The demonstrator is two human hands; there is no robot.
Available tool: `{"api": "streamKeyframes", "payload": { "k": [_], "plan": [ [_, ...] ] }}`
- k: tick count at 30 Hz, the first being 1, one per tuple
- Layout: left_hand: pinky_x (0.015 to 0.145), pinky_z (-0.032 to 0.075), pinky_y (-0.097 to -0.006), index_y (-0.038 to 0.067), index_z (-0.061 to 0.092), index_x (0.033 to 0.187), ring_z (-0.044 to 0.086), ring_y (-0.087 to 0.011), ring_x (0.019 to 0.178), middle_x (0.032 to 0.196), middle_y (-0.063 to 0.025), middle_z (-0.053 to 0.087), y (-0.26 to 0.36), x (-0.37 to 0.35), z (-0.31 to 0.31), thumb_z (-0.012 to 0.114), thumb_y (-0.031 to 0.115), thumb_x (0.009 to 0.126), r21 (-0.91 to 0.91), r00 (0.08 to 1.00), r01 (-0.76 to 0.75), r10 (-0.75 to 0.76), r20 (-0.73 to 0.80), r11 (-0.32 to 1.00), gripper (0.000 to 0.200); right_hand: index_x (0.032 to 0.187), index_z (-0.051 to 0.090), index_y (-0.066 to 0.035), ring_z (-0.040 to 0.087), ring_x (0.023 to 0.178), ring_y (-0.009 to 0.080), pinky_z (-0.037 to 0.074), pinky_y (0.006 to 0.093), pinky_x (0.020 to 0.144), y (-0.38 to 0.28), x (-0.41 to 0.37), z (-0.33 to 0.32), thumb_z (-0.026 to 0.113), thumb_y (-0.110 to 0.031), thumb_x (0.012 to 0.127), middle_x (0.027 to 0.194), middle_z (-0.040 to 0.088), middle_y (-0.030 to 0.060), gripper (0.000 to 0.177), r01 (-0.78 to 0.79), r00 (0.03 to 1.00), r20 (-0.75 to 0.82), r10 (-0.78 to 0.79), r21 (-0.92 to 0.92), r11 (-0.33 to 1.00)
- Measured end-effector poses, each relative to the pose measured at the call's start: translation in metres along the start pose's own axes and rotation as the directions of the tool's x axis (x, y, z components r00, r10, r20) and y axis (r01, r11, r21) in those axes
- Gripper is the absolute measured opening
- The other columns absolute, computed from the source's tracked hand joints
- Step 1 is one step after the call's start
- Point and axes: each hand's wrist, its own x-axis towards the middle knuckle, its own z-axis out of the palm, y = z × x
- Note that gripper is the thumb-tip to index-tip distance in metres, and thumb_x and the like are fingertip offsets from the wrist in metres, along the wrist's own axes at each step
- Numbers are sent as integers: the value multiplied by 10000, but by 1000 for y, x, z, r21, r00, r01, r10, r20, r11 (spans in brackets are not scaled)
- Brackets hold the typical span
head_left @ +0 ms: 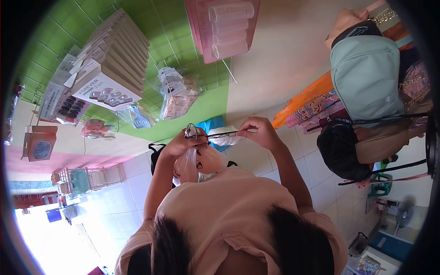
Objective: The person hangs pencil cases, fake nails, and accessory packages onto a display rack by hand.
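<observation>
A thin black cord (223, 134) is stretched between my two hands in front of my chest. My left hand (185, 143) is closed around its gathered end, where dark loops and a small whitish piece show at the fingers. With thumb and fingertips pinched, my right hand (257, 131) holds the other end. A pinkish see-through plastic bag (208, 160) with dark print hangs beside my left wrist. Behind the cord are a blue bag (211, 124) and a white bundle (223, 136).
Boxed press-on nails (112, 87) and bagged goods (178, 96) hang on a green grid wall at left. A pink pack (231, 30) hangs above. A mint backpack (366, 75) and black bag (341, 149) hang at right. Wire baskets (98, 178) stand at left.
</observation>
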Motion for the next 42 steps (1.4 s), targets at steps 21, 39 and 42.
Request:
{"api": "streamKeyframes", "payload": {
  "k": [21, 39, 42],
  "plan": [
    [628, 509, -258, 18, 620, 835, 628, -135, 713, 749, -55, 626, 4, 7, -11, 701, 122, 755, 97, 990, 64, -76, 115, 993, 154, 810, 491, -77, 345, 538, 50, 314, 246, 568, -21, 24, 4, 654, -277, 818, 585, 382, -47, 259, -204, 926, 298, -230, 911, 358],
    [652, 528, -263, -1, 604, 876, 631, -150, 736, 824, -75, 644, -18, 16, -21, 711, 37, 727, 143, 994, 105, -103, -21, 984, 187, 1140, 436, -26, 584, 901, 130, 463, 294, 819, -8, 34, 52, 649, 5, 770, 976, 587, 74, 429, -179, 915, 387, 114, 137, 974],
    [656, 521, -260, -1, 618, 910, 618, -135, 725, 831, -67, 643, -18, 14, -17, 708, 59, 740, 132, 998, 53, -49, -33, 990, 202, 1105, 453, -23, 576, 888, 117, 449, 289, 834, -6, 35, 56, 638, 8, 771, 945, 596, 55, 383, -189, 896, 437, 80, 213, 959]
  ]
}}
